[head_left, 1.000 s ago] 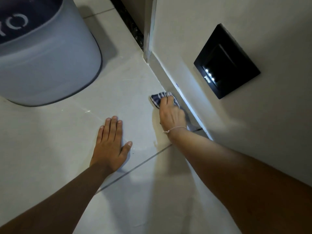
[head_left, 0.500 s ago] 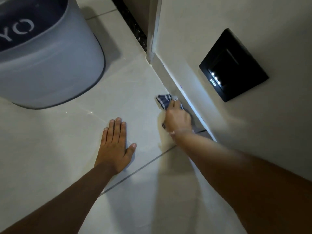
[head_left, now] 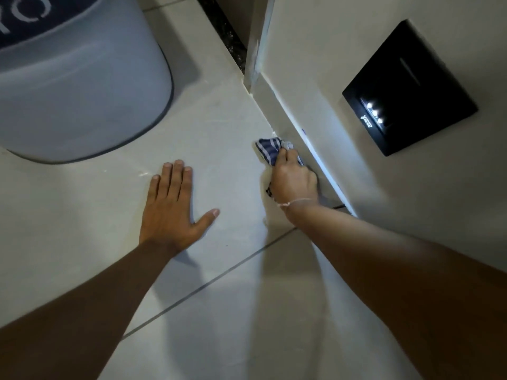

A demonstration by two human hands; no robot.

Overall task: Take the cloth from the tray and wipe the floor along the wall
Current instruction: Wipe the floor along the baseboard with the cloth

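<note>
A blue-and-white striped cloth [head_left: 267, 149] is pressed on the pale tiled floor [head_left: 225, 138], right against the skirting of the wall [head_left: 343, 64]. My right hand [head_left: 293, 179] is shut on the cloth, covering its rear part; a thin string bracelet circles that wrist. My left hand [head_left: 172, 207] lies flat on the floor to the left, fingers spread, holding nothing. No tray is in view.
A large grey round bin [head_left: 79, 86] with a dark lid stands at the upper left. A black wall plate [head_left: 408, 89] with three small lights is set low in the wall. A dark threshold strip [head_left: 227, 37] and a door-frame corner [head_left: 255, 56] lie ahead.
My right hand has stayed at the skirting with the cloth, which has bunched up more under the fingers. The left hand stays flat on the floor.
</note>
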